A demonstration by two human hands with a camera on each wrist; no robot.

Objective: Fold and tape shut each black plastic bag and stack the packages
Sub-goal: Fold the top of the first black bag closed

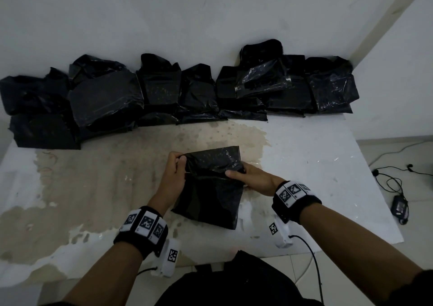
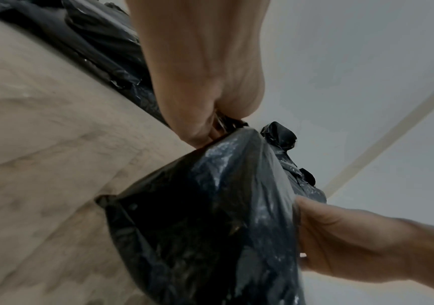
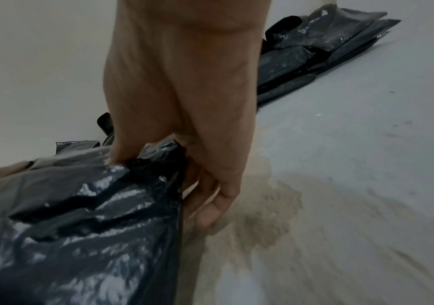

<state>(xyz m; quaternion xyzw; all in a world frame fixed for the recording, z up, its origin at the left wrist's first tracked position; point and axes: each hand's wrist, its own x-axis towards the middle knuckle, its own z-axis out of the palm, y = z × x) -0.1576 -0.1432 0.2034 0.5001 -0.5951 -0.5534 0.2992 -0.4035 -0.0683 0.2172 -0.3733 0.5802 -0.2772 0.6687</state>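
A black plastic bag lies on the stained white table in front of me, its far part folded over toward me. My left hand pinches the bag's upper left corner; in the left wrist view the left hand has crumpled black plastic caught between its fingers. My right hand grips the bag's right edge, thumb on top. The right wrist view shows the right hand with fingers curled round the glossy bag. No tape is in view.
Several black bagged packages are heaped in a row along the wall at the table's far edge, the right-hand ones stacked. Cables and a power adapter lie on the floor to the right. A dark bag sits below the table's near edge.
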